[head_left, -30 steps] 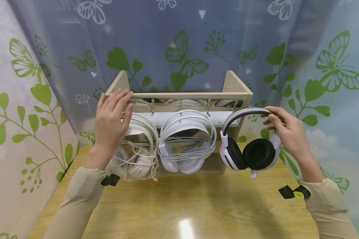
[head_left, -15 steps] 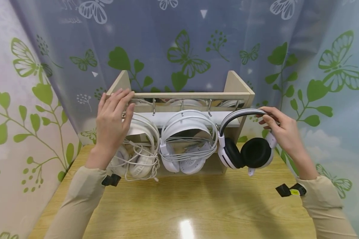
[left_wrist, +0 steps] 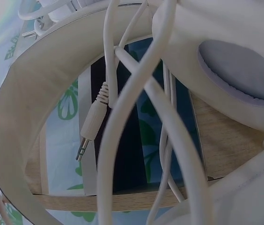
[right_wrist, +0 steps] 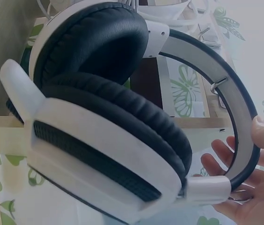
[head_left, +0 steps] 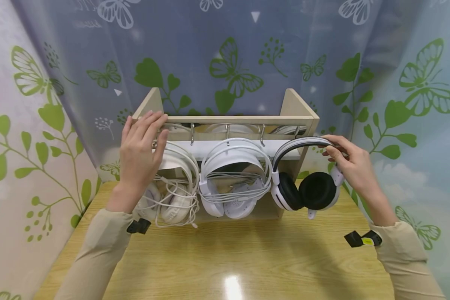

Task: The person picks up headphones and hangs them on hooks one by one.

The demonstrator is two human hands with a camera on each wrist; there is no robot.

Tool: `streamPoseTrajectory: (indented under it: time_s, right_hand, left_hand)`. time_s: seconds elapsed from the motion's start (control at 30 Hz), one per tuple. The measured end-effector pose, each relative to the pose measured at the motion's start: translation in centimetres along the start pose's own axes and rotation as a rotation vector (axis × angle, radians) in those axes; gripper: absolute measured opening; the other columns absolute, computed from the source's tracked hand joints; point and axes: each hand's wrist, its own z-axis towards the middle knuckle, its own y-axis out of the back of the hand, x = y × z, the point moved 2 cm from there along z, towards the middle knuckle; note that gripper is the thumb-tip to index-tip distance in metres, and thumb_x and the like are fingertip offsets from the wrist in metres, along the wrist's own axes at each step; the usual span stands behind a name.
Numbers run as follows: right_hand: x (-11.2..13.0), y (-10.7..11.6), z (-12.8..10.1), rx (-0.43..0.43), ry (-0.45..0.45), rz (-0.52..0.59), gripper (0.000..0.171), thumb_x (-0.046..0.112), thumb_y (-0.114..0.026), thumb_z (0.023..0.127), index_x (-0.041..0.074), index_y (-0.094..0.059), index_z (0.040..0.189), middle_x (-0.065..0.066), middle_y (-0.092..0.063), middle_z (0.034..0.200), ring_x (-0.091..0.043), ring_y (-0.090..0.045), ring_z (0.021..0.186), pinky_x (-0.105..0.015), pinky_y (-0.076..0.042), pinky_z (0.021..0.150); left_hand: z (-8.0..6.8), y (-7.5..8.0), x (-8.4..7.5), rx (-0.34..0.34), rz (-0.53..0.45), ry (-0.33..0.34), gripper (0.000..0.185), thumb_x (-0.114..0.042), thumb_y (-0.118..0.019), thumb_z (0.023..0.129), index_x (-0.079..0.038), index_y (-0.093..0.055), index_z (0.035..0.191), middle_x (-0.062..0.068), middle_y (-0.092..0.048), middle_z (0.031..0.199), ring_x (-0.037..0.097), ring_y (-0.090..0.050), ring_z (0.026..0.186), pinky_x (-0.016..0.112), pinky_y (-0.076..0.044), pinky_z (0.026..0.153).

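My right hand [head_left: 354,162] pinches the headband of white headphones with black ear pads [head_left: 318,191], thumb on one side and fingers on the other. They hang at the right end of a wooden rack [head_left: 232,120]. In the right wrist view a metal hook [right_wrist: 218,84] shows at the inner side of that headband. My left hand [head_left: 139,152] lies with straight fingers over the rack's upper left corner. Just beside it hang cream headphones [head_left: 176,208] with loosely wound cable. The left wrist view shows their cable plug [left_wrist: 93,121] close up.
White headphones [head_left: 234,202] with a coiled grey cable hang at the rack's middle. Several metal hooks [head_left: 262,135] line the front rail. The rack stands on a wood-grain table [head_left: 225,254], with a patterned curtain [head_left: 195,50] behind.
My right hand has moved a little left with the black-padded headphones, bringing them nearer the rack's right end. The left hand stays at the rack's corner.
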Motion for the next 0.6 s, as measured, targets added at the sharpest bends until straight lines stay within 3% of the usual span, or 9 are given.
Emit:
streamPoseTrajectory:
  time_s: [0.23, 0.37, 0.6]
  right_hand:
    - [-0.5, 0.2, -0.5, 0.013, -0.037, 0.004, 0.036, 0.017, -0.062, 0.103, 0.010, -0.063, 0.138, 0.022, -0.067, 0.101, 0.012, -0.063, 0.083, -0.009, -0.048, 0.066]
    - [-0.7, 0.3, -0.7, 0.016, -0.059, 0.000, 0.038, 0.018, -0.063, 0.102, 0.012, -0.063, 0.139, 0.019, -0.069, 0.101, 0.012, -0.064, 0.083, -0.008, -0.046, 0.071]
    - [-1.2, 0.3, -1.3, 0.015, -0.068, 0.025, 0.039, 0.014, -0.062, 0.103, 0.010, -0.061, 0.141, 0.027, -0.064, 0.107, 0.012, -0.063, 0.090, -0.007, -0.044, 0.080]
  left_hand:
    - [0.0, 0.2, 0.0, 0.010, 0.012, -0.002, 0.045, -0.036, -0.044, 0.109, -0.006, -0.065, 0.134, 0.013, -0.064, 0.137, 0.032, -0.054, 0.134, 0.047, -0.021, 0.124]
    - [0.0, 0.3, 0.0, 0.030, 0.030, -0.007, 0.045, -0.035, -0.043, 0.109, -0.006, -0.064, 0.136, 0.013, -0.063, 0.139, 0.032, -0.054, 0.134, 0.046, -0.020, 0.124]
    - [0.0, 0.3, -0.1, 0.034, 0.027, -0.003, 0.046, -0.036, -0.043, 0.109, -0.006, -0.064, 0.135, 0.013, -0.063, 0.139, 0.032, -0.054, 0.135, 0.047, -0.020, 0.124]
